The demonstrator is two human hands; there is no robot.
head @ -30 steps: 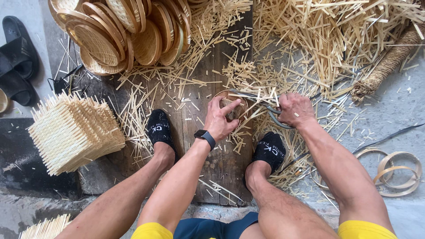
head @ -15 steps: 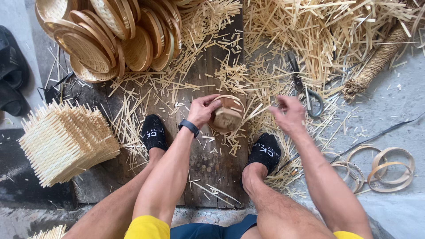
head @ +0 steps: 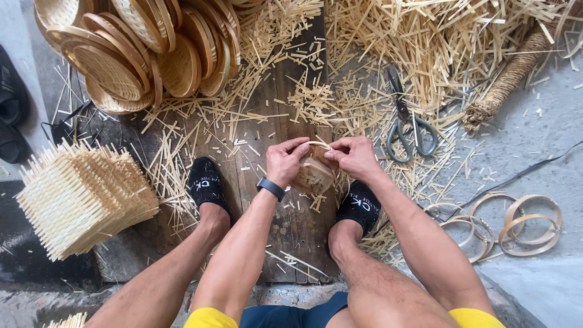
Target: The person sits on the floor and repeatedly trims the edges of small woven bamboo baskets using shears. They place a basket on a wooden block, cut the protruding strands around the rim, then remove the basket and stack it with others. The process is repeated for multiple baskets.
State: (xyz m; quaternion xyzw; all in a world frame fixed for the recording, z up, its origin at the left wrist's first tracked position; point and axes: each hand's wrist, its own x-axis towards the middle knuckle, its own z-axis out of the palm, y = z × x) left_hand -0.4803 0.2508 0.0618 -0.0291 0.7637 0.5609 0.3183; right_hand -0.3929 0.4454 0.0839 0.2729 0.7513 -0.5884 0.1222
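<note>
A small round woven bamboo basket (head: 313,175) is held over the dark wooden board (head: 285,231) between my feet. My left hand (head: 284,161), with a black watch on its wrist, grips the basket's left rim. My right hand (head: 352,157) pinches the rim from the right, thumb and fingers closed on a thin bamboo strip at the top edge. Grey-handled scissors (head: 405,124) lie on the bamboo scraps just right of my right hand.
Finished round baskets (head: 136,51) are piled at top left. A stack of square woven mats (head: 82,197) lies at left. Loose bamboo strips (head: 437,42) cover the top right, beside a rope bundle (head: 504,82). Bamboo rings (head: 516,222) lie at right. Black sandals (head: 9,109) sit at far left.
My right hand has left the scissors on the scraps and come onto the basket. Both hands now hold the basket together, closer to me.
</note>
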